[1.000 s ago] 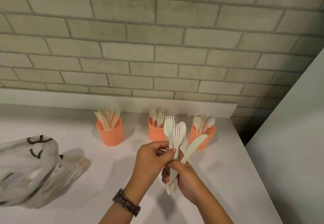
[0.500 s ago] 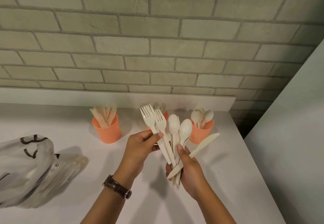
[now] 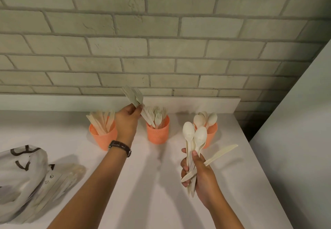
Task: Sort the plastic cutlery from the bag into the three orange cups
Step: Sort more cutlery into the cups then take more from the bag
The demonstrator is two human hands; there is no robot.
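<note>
At the far left, a white plastic bag (image 3: 21,180) with dark markings is seen lying slumped on the white desk (image 3: 157,193), and pale cutlery can be made out through its translucent side near its open end. Further along, toward the back of the desk, the left orange cup (image 3: 103,135) is found standing upright with plastic knives in it. Just beside it, the left hand (image 3: 128,123), with a dark wristwatch (image 3: 120,147) worn on its wrist, is raised between the left cup and the middle orange cup (image 3: 158,133); it is closed around a small bunch of plastic forks (image 3: 138,103), whose tines are blurred and point up toward the brick wall (image 3: 161,40) while the handle ends reach down into the mouth of the middle cup, where other forks are already stood. To the right, the right orange cup (image 3: 210,135) is filled with spoons, bowls upward. In front of it, well apart from the cups and above the desk, the right hand (image 3: 198,173) is clenched around a mixed bundle: two plastic spoons (image 3: 194,135) are held upright with their bowls overlapping the right cup in the view, and a plastic knife (image 3: 222,153) is angled out to the right from the same grip. At the far right, a plain pale panel (image 3: 304,121) is seen rising beside the desk edge.
</note>
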